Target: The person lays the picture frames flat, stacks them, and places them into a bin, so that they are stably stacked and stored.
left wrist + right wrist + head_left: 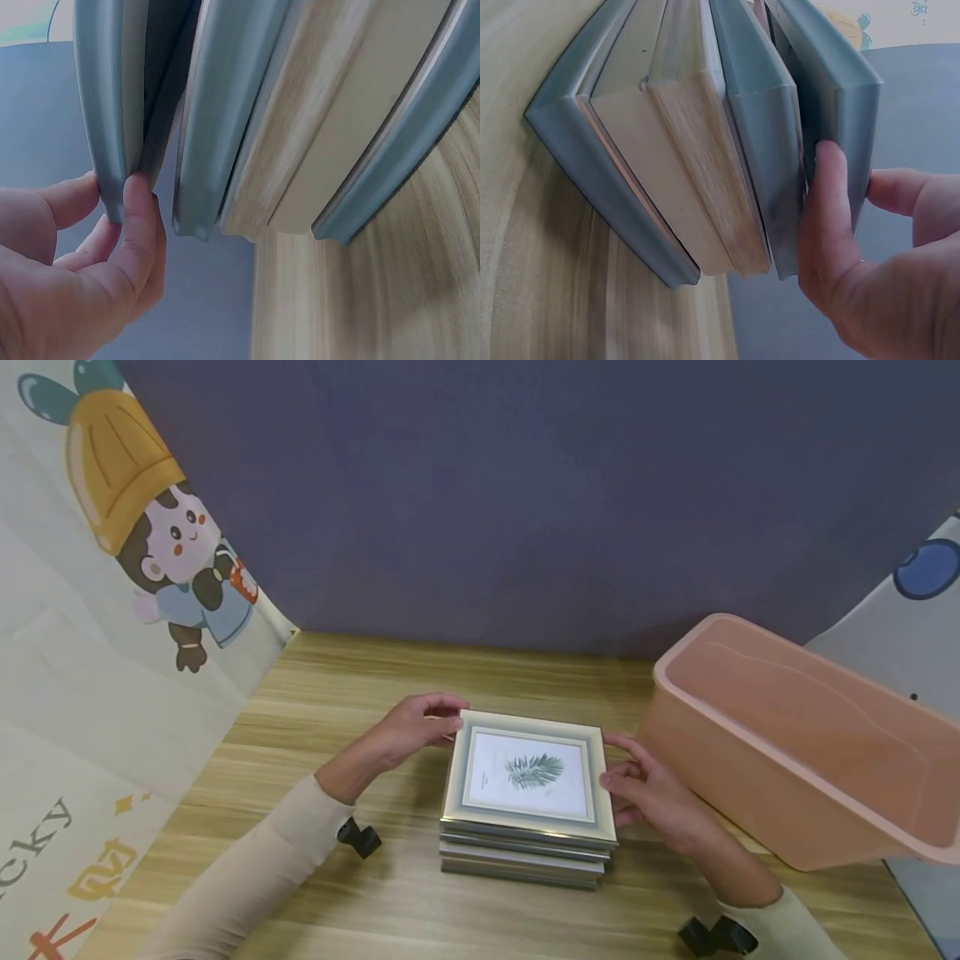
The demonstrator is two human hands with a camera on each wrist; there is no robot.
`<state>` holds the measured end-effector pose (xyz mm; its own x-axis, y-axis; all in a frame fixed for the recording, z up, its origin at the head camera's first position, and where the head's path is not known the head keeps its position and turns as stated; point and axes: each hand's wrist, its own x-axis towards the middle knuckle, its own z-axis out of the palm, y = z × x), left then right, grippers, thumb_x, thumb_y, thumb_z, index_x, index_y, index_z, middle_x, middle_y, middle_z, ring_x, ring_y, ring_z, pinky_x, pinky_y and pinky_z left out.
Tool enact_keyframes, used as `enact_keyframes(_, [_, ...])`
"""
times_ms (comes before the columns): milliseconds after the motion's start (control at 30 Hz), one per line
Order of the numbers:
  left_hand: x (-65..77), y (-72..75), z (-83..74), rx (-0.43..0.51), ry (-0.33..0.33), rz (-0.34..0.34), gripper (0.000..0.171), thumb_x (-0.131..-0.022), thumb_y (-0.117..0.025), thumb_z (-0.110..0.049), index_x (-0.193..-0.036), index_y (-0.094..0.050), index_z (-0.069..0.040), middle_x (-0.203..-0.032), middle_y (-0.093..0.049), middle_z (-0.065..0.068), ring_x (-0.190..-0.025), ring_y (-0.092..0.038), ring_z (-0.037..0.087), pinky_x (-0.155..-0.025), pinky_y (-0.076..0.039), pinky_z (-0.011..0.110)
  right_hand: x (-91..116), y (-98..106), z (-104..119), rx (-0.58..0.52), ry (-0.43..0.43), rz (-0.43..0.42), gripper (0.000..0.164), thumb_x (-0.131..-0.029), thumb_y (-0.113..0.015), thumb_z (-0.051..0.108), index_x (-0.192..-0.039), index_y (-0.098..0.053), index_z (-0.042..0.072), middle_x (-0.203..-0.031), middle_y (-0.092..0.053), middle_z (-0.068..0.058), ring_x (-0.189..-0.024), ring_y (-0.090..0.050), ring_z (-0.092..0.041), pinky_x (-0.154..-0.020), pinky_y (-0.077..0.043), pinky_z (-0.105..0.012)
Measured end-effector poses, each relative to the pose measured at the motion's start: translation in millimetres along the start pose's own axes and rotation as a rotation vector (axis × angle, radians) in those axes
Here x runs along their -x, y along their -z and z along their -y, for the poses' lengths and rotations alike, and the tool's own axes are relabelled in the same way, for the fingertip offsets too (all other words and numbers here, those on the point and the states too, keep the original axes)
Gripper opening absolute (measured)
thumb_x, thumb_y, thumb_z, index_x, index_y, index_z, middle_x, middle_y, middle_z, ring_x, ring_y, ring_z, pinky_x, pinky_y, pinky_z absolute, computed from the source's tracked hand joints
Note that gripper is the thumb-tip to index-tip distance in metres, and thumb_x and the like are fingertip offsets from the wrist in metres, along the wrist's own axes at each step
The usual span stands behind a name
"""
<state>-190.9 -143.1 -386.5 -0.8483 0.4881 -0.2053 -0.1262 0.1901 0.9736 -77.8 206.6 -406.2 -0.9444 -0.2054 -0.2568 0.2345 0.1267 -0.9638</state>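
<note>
A picture frame (528,827) with a pale border and a green leaf print (534,772) tops a stack of several frames (521,870) on the table. My left hand (411,729) pinches its left edge near the far corner, thumb on top and fingers beneath. On the opposite edge, my right hand (660,795) grips the same frame between thumb and fingers. Both wrist views show a narrow gap under this top frame (112,112), with fingertips (831,169) inside it. The lower frames (690,165) lie flat on each other, with blue-grey, beige and wood-toned sides.
A pink plastic bin (735,777) stands at the right, close beside my right hand. The wood-grain table (360,668) meets a dark blue panel (480,510) at the back. A white cloth with cartoon prints (67,635) hangs at the left.
</note>
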Motion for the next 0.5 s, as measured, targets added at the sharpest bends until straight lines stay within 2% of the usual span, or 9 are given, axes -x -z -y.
enact_keyframes(333, [-1.0, 0.2, 2.8, -0.027, 0.029, -0.009, 0.041, -0.100, -0.060, -0.001, -0.140, -0.053, 0.009, -0.125, -0.057, 0.017, -0.090, -0.065, 0.014, -0.097, -0.058, 0.052, -3.7, -0.3, 0.9, 0.005, -0.039, -0.008, 0.072, -0.102, -0.060, 0.012, -0.161, -0.019, 0.013, -0.108, -0.060, -0.011, -0.083, -0.071, -0.021, -0.064, -0.064, -0.040])
enact_keyframes(500, [-2.4, -1.3, 3.6, -0.019, 0.022, -0.011, 0.039, -0.100, -0.061, -0.002, -0.137, -0.056, 0.008, -0.121, -0.058, 0.015, -0.089, -0.066, 0.016, -0.093, -0.061, 0.047, -5.1, 1.6, -0.1, 0.012, -0.042, -0.002, 0.072, -0.102, -0.060, 0.013, -0.161, -0.018, 0.012, -0.109, -0.060, -0.011, -0.084, -0.071, -0.021, -0.064, -0.064, -0.040])
